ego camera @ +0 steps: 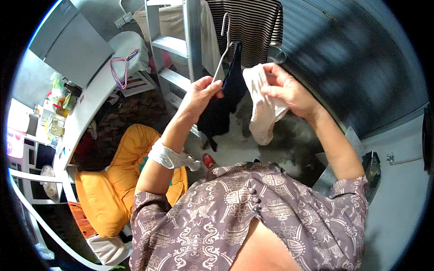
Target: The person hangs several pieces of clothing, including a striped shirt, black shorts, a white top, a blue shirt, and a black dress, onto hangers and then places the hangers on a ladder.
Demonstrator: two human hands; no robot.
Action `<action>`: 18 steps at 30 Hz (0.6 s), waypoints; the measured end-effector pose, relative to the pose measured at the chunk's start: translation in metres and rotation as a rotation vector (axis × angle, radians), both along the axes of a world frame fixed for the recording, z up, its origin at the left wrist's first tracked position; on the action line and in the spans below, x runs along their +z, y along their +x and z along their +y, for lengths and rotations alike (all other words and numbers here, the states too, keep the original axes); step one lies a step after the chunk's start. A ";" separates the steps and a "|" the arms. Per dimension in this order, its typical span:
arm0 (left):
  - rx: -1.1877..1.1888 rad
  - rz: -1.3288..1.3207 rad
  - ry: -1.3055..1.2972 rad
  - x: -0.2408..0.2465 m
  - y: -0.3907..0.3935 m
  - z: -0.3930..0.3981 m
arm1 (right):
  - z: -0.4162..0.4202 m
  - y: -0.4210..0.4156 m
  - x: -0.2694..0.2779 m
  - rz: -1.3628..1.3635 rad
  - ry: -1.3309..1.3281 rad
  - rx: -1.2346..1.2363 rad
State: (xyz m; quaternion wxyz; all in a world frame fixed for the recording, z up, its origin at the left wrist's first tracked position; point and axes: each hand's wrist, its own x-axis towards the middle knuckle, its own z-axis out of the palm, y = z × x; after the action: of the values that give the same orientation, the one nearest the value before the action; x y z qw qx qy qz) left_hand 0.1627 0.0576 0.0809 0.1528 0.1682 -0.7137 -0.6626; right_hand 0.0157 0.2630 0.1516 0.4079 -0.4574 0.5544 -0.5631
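Note:
My left hand (205,93) grips a white clothes hanger (221,62) by its sloping arm, below the hook. A black garment (222,108) hangs from that hanger, partly behind my fingers. On the right, my right hand (288,89) pinches a white sock (259,105) near its upper end, and the toe dangles downward, apart from the black garment. Whether it is one sock or a pair I cannot tell. Around my left forearm is looped a white cloth item (166,156), its loose end drooping to the right.
An aluminium stepladder (171,47) stands ahead, beside a hanging striped shirt (249,30). Pink and purple hangers (123,66) lie on a cloth-covered stool (130,44). A yellow cushioned chair (118,183) is at my left, near a white table (90,98). A corrugated shutter (356,50) runs along the right.

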 end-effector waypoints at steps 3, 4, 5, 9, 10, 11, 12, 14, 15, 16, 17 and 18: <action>-0.039 0.021 0.041 0.015 -0.003 0.024 | -0.013 0.015 -0.034 -0.053 -0.045 0.007; -0.063 0.009 0.061 0.005 -0.005 0.019 | -0.018 0.022 -0.047 -0.045 -0.071 0.006; -0.088 -0.003 0.081 -0.008 -0.007 0.015 | -0.023 0.028 -0.058 -0.037 -0.097 0.002; 0.037 -0.010 0.123 0.001 -0.010 0.026 | -0.037 0.052 -0.099 0.099 -0.242 -0.232; 0.106 -0.081 0.096 0.004 -0.009 0.027 | -0.034 0.058 -0.095 0.124 -0.170 -0.277; 0.121 -0.098 0.178 0.010 -0.010 0.030 | -0.032 0.064 -0.090 0.147 -0.096 -0.321; 0.083 -0.087 0.134 0.012 -0.013 0.031 | -0.032 0.065 -0.098 0.143 -0.201 -0.359; -0.051 -0.138 -0.011 0.011 -0.012 0.017 | -0.026 0.075 -0.098 0.188 -0.193 -0.404; -0.092 -0.122 -0.018 0.014 -0.015 0.016 | -0.022 0.077 -0.100 0.216 -0.187 -0.435; -0.096 -0.141 -0.047 0.018 -0.016 0.014 | -0.020 0.082 -0.114 0.176 -0.145 -0.413; -0.101 -0.160 -0.078 0.021 -0.016 0.010 | -0.018 0.089 -0.125 0.179 -0.166 -0.423; -0.076 -0.162 -0.171 0.024 -0.014 0.005 | -0.014 0.098 -0.134 0.193 -0.220 -0.425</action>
State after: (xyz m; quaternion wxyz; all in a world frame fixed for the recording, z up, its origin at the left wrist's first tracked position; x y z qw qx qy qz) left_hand 0.1492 0.0625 0.1050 0.0833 0.1804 -0.7833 -0.5890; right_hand 0.1134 0.2490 0.0176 0.1734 -0.4237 0.6100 -0.6467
